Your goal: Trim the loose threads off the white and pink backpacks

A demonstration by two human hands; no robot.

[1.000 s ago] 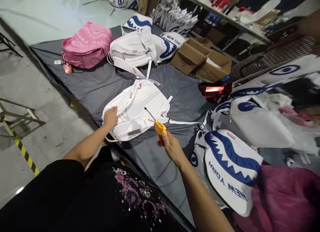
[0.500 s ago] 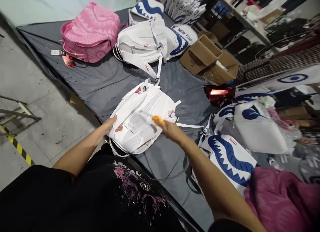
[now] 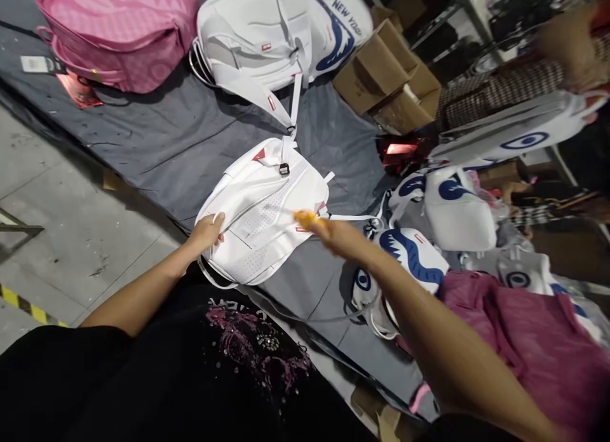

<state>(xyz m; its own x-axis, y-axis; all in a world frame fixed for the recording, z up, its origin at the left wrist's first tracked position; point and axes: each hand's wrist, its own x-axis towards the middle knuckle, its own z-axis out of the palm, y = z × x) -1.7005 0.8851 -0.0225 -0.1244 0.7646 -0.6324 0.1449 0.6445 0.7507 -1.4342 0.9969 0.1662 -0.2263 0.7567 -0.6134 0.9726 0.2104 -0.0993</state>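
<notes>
On the grey-draped counter (image 3: 157, 156), the white backpack (image 3: 274, 216) lies straps up. The left grip (image 3: 208, 232), laid over it a second ago, now pinches its shoulder strap (image 3: 241, 197); the right grip (image 3: 339, 237) clasps a blurred orange tool (image 3: 304, 218). A cardboard box (image 3: 359, 77) holds something white (image 3: 410, 94).

A bag workshop: backpacks (image 3: 263, 218) and cardboard boxes (image 3: 365, 80) across a worktable (image 3: 162, 143).

The middle bag (image 3: 269, 223) is white with red marks; the tool (image 3: 304, 217) is orange-yellow; the cloth (image 3: 143, 131) is of grey colour; the tape (image 3: 23, 304) has yellow and black stripes.
</notes>
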